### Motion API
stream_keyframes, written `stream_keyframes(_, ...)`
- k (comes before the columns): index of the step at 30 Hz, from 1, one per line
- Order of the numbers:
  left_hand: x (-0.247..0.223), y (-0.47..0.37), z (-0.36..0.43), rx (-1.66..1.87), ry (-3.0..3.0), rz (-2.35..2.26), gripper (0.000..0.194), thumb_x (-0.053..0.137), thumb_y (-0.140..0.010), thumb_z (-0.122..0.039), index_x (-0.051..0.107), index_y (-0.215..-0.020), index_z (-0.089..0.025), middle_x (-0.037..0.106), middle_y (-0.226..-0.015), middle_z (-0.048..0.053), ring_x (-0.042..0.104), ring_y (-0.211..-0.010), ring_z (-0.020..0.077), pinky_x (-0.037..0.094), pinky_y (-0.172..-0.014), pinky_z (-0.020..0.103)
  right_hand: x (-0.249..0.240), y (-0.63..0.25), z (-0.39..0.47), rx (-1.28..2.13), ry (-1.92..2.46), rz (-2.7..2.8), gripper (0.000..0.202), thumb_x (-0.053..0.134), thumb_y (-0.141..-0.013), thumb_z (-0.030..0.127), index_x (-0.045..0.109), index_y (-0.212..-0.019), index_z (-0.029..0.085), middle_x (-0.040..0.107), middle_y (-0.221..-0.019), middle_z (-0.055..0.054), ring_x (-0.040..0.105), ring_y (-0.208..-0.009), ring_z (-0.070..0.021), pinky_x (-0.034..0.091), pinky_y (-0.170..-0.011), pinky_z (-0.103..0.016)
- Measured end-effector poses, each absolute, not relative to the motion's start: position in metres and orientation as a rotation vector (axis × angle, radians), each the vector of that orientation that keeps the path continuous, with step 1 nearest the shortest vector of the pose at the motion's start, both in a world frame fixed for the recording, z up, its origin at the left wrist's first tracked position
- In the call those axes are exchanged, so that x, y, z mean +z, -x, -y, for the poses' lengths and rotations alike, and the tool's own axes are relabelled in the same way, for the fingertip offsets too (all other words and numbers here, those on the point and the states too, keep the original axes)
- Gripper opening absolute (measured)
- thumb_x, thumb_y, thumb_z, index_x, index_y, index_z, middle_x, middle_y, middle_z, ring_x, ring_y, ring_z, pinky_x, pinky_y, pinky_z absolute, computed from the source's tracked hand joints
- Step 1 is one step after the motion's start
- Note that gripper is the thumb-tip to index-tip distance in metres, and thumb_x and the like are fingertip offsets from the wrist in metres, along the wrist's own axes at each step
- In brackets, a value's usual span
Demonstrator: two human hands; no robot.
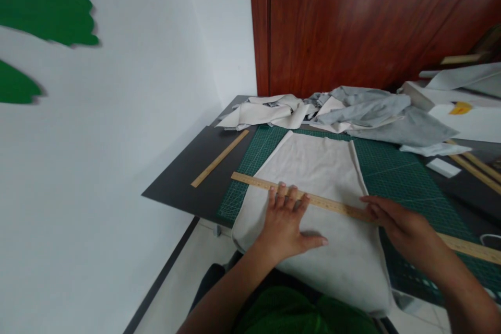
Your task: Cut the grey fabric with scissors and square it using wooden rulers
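Note:
A long wooden ruler [332, 205] lies slantwise across a pale, off-white piece of fabric [313, 162]. The fabric rests on a green cutting mat [395, 167], and its near end hangs past the table's front edge. My left hand [285, 227] is flat with fingers spread, its fingertips on the ruler and its palm on the cloth. At the fabric's right edge, my right hand [407, 227] is closed around the ruler, thumb and index finger near the cloth. The undersides of its fingers are hidden.
A shorter wooden ruler [219, 158] lies on the dark tabletop [183, 172] at left. Crumpled grey and white fabric [352, 109] is heaped along the back. At right are a small white block [443, 167], wooden strips [479, 169] and a white box [469, 120]. A white wall [136, 115] borders the left.

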State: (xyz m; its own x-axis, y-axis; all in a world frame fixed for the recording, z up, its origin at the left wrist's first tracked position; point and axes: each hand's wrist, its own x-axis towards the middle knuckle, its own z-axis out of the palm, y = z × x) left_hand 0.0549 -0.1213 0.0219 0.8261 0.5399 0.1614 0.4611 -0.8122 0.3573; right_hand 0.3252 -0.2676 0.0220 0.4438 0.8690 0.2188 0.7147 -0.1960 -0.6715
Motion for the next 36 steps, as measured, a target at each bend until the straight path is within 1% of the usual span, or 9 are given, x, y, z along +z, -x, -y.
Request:
stream_keyframes(3,0.021,-0.055,0.121,0.375,-2.707,-0.756,0.109,0.058,-0.078,-0.095,0.044,-0.162,-0.026,0.034,-0.172,0.013,0.015,-0.163,0.0442,0.005,-0.131,0.068,0.021,-0.322,0.265,0.314,1.984,1.279,0.053,0.045,-0.097,0.058,0.065,-0.132,0.023,0.080,-0.091,-0.010,0.078,-0.082,-0.0281,0.063,-0.081,-0.041)
stream_keyframes(5,0.021,-0.055,0.121,0.380,-2.708,-0.753,0.109,0.057,-0.079,-0.094,0.043,-0.163,-0.026,0.034,-0.172,0.014,0.015,-0.163,0.0441,0.005,-0.131,0.068,0.019,-0.323,0.264,0.314,1.998,1.252,0.052,0.044,-0.098,0.054,0.061,-0.136,0.022,0.079,-0.087,-0.009,0.078,-0.081,-0.0277,0.063,-0.080,-0.042)
stream_keyframes(12,0.018,-0.053,0.121,0.414,-2.718,-0.741,0.109,0.054,-0.079,-0.096,0.045,-0.162,-0.025,0.034,-0.173,0.013,0.014,-0.163,0.0429,0.004,-0.132,0.067,0.010,-0.330,0.259,0.316,2.023,1.228,0.039,0.046,-0.094,0.050,0.064,-0.118,0.025,0.078,-0.082,-0.008,0.078,-0.076,-0.0290,0.064,-0.077,-0.044)
stream_keyframes(18,0.017,-0.054,0.121,0.411,-2.710,-0.735,0.112,0.058,-0.077,-0.096,0.045,-0.162,-0.025,0.033,-0.173,0.014,0.013,-0.163,0.0433,0.004,-0.132,0.067,0.014,-0.328,0.258,0.311,2.031,1.256,0.038,0.044,-0.094,0.051,0.062,-0.115,0.025,0.078,-0.082,-0.008,0.077,-0.076,-0.0290,0.064,-0.076,-0.044)
stream_keyframes(23,0.020,-0.053,0.121,0.373,-2.701,-0.749,0.112,0.057,-0.078,-0.096,0.044,-0.162,-0.024,0.033,-0.173,0.014,0.012,-0.164,0.0427,0.004,-0.132,0.066,0.012,-0.331,0.259,0.363,2.036,1.209,0.038,0.047,-0.093,0.053,0.061,-0.116,0.025,0.079,-0.085,-0.009,0.078,-0.080,-0.0306,0.063,-0.078,-0.045)
stream_keyframes(27,0.020,-0.054,0.120,0.360,-2.719,-0.739,0.111,0.055,-0.078,-0.096,0.044,-0.163,-0.025,0.034,-0.173,0.013,0.013,-0.164,0.0426,0.004,-0.132,0.066,0.017,-0.333,0.263,0.379,2.025,1.150,0.033,0.051,-0.096,0.056,0.062,-0.106,0.027,0.078,-0.087,-0.008,0.077,-0.082,-0.0295,0.062,-0.076,-0.043)
stream_keyframes(31,0.018,-0.057,0.117,0.354,-2.752,-0.756,0.112,0.059,-0.077,-0.095,0.045,-0.162,-0.024,0.034,-0.172,0.015,0.014,-0.163,0.0446,0.005,-0.131,0.067,0.034,-0.331,0.266,0.235,2.029,1.109,0.037,0.056,-0.092,0.060,0.068,-0.096,0.025,0.078,-0.090,-0.009,0.075,-0.084,-0.0276,0.059,-0.077,-0.040)
stream_keyframes(33,0.018,-0.058,0.116,0.363,-2.768,-0.761,0.111,0.060,-0.077,-0.094,0.046,-0.161,-0.023,0.036,-0.171,0.016,0.016,-0.163,0.0447,0.006,-0.131,0.067,0.041,-0.331,0.267,0.196,2.023,1.026,0.041,0.059,-0.088,0.064,0.068,-0.093,0.024,0.077,-0.084,-0.008,0.073,-0.078,-0.0261,0.057,-0.072,-0.037)
stream_keyframes(36,0.018,-0.059,0.115,0.371,-2.793,-0.755,0.110,0.062,-0.077,-0.093,0.047,-0.160,-0.023,0.038,-0.170,0.015,0.019,-0.162,0.0447,0.008,-0.131,0.066,0.043,-0.333,0.267,0.281,1.982,0.904,0.051,0.063,-0.083,0.073,0.067,-0.088,0.023,0.073,-0.074,-0.006,0.070,-0.067,-0.0238,0.056,-0.063,-0.035)
